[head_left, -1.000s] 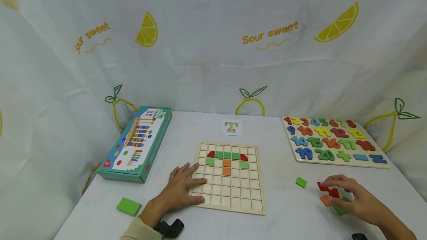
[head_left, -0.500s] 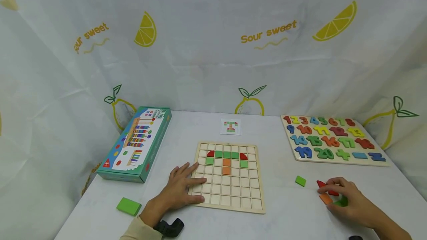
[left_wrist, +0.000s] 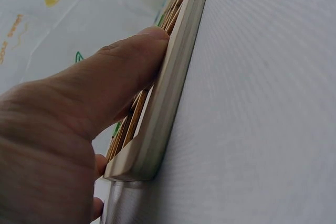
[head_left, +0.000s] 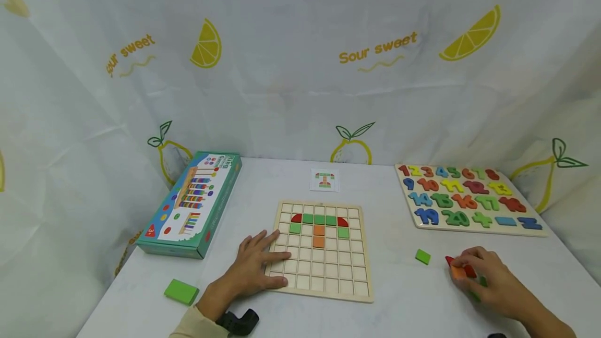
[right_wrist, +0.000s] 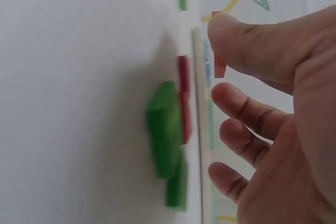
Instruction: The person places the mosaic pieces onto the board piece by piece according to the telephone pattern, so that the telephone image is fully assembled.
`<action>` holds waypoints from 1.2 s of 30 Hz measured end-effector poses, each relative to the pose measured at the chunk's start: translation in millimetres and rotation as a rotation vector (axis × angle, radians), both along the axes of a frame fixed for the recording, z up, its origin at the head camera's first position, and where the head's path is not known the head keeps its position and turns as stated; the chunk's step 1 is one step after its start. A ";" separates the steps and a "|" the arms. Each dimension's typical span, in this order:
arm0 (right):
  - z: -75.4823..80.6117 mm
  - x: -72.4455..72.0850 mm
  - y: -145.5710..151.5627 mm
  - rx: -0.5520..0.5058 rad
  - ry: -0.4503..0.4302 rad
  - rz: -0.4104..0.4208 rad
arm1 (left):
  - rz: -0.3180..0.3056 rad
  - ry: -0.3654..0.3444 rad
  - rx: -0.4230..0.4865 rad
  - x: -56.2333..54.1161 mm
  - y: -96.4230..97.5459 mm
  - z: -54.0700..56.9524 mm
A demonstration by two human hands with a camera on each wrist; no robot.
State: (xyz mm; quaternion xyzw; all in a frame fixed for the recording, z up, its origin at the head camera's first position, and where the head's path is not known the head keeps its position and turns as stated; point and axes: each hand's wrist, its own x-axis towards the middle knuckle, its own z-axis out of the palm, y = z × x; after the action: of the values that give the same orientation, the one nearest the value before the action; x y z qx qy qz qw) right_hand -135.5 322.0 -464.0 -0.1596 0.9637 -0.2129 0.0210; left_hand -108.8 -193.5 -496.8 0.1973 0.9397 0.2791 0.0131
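My left hand [head_left: 252,265] rests with spread fingers on the left edge of a wooden grid board [head_left: 332,269]. In the left wrist view the thumb [left_wrist: 131,59] lies on the board's rim. Set in the board are several green square tiles [head_left: 320,219], two red quarter-round tiles [head_left: 343,221] and two orange square tiles [head_left: 319,242]. My right hand [head_left: 493,283] pinches another orange square tile [right_wrist: 219,67] between thumb and fingers, above the table. Red pieces [right_wrist: 183,74] and green pieces [right_wrist: 165,129] lie below it, partly hidden by the hand in the head view.
A pattern card [head_left: 324,180] lies behind the board. A number puzzle [head_left: 474,229] stands back right, and a teal game box [head_left: 192,205] at left. One green tile [head_left: 423,256] lies right of the board, and a green block [head_left: 181,291] near my left forearm.
My right hand has closed finger and thumb on the orange tile and picked it up from among the loose pieces. The left hand has stayed on the board.
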 end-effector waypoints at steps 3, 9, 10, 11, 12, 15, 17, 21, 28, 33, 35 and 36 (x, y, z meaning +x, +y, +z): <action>10.1 4.1 -6.1 -0.052 0.061 0.004 | -0.004 0.004 -0.002 0.0 0.1 -0.2; 32.2 6.9 -23.7 -0.095 0.227 0.050 | 0.001 0.018 -0.007 1.2 -0.9 -1.9; 36.1 7.0 -26.9 -0.091 0.252 0.054 | 0.003 0.022 -0.004 1.6 -0.9 -2.2; 40.4 7.1 -30.5 -0.095 0.269 0.058 | 0.005 0.028 -0.003 1.6 -1.0 -3.0; 44.5 7.2 -34.1 -0.094 0.292 0.062 | 0.007 0.028 0.000 1.8 -0.5 -2.8; 56.1 8.6 -46.7 -0.109 0.344 0.069 | 0.003 0.039 0.005 1.1 0.2 -2.9; 62.1 9.0 -56.0 -0.119 0.383 0.074 | -0.002 0.039 0.001 0.4 0.3 -2.9; 69.1 9.7 -77.2 -0.149 0.450 0.087 | -0.009 0.030 -0.002 -0.1 -0.5 -2.0; 74.0 7.5 -116.1 -0.204 0.480 0.118 | -0.012 0.029 0.006 -0.1 -2.4 -0.9; 74.6 4.8 -141.6 -0.274 0.475 0.169 | -0.013 0.020 0.010 -0.2 -1.9 -0.5; 74.3 4.4 -151.9 -0.302 0.465 0.181 | -0.015 0.014 0.011 -0.1 -1.8 -0.4; 74.0 4.1 -157.0 -0.315 0.460 0.188 | -0.015 0.012 0.011 -0.2 -1.7 -0.3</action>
State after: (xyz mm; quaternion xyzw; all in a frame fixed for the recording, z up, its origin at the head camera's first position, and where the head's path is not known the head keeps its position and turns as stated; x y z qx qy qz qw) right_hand -131.4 164.9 -390.0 -0.2934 0.8793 -0.3151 -0.2036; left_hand -109.0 -195.1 -497.1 0.2062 0.9366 0.2830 0.0084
